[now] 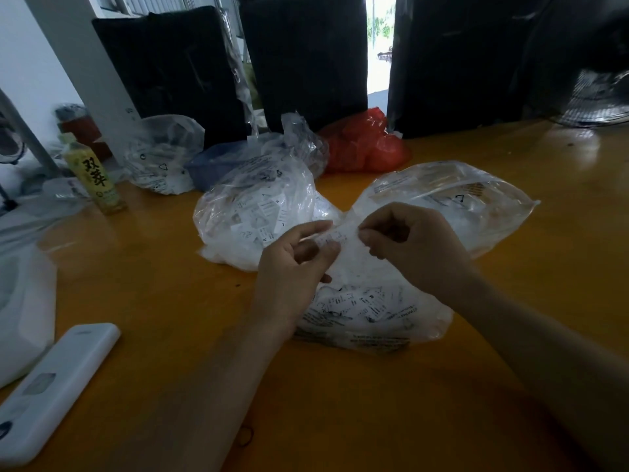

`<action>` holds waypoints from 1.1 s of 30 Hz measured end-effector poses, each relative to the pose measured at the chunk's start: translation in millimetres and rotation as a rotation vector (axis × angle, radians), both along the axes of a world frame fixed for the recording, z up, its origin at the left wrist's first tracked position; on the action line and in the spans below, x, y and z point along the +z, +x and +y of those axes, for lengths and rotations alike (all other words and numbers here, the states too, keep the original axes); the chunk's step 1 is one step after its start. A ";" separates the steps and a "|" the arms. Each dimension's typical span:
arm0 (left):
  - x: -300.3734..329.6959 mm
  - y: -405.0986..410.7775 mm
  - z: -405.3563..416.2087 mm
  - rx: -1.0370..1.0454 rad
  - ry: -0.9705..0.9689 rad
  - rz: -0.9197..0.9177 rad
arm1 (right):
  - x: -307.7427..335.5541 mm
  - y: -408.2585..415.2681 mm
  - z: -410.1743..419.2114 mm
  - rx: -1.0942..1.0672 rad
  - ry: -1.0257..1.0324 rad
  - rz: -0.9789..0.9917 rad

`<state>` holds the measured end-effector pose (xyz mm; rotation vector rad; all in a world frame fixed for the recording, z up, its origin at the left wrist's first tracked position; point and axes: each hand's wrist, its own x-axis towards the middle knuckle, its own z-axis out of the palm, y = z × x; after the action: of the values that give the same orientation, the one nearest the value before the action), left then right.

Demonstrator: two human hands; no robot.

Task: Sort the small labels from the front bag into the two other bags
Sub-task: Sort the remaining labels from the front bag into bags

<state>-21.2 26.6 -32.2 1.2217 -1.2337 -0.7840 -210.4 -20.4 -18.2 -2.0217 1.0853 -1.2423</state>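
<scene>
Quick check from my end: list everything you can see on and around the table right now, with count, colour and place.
front bag: 1, clear, nearest the person, labels inside
left bag: 1, clear, behind the left hand, full of labels
right bag: 1, clear, behind the right hand
label strip: 1, white, pinched between both hands
far bag: 1, clear, back left
red bag: 1, red, back centre
bottle: 1, yellow-green, left
remote: 1, white, front left
table: 1, orange
fan: 1, back right
left hand: grip on strip
right hand: grip on strip
</scene>
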 end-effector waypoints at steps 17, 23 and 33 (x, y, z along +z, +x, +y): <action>5.8 69.1 -31.6 0.576 0.186 -1.038 | -7.5 -58.1 -56.5 -0.568 -0.051 0.883; 5.9 66.5 -33.6 0.473 0.251 -1.052 | -13.4 -57.7 -57.8 -0.530 0.041 0.912; 5.0 47.0 -21.5 0.536 -0.275 -0.848 | 2.8 -46.2 -46.4 -0.515 -0.166 0.125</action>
<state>25.7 5.1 -27.2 1.6081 -1.4951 0.3433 -256.6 -66.8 -15.3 -2.0301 1.6888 -1.5082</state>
